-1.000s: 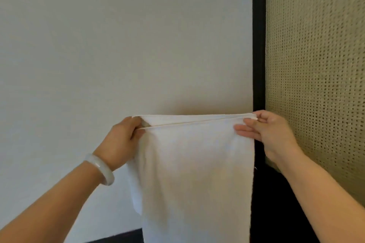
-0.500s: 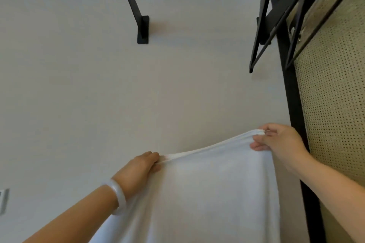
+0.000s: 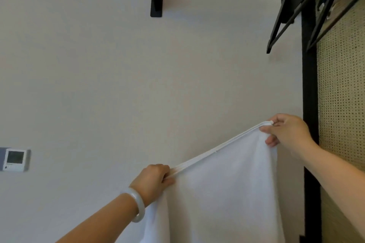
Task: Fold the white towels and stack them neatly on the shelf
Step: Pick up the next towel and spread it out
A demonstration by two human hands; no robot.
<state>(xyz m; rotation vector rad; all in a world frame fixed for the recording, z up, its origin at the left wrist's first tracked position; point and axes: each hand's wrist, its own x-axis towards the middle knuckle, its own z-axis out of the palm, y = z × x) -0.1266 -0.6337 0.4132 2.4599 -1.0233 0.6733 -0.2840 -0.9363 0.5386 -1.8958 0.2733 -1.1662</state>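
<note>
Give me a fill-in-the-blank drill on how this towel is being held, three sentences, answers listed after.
1. The left hand and the right hand grip the towel by its ____ edge.
2. That edge slopes upward toward the ____ hand.
3. A pale bangle sits on the ____ wrist.

Missing words: top; right; left.
</note>
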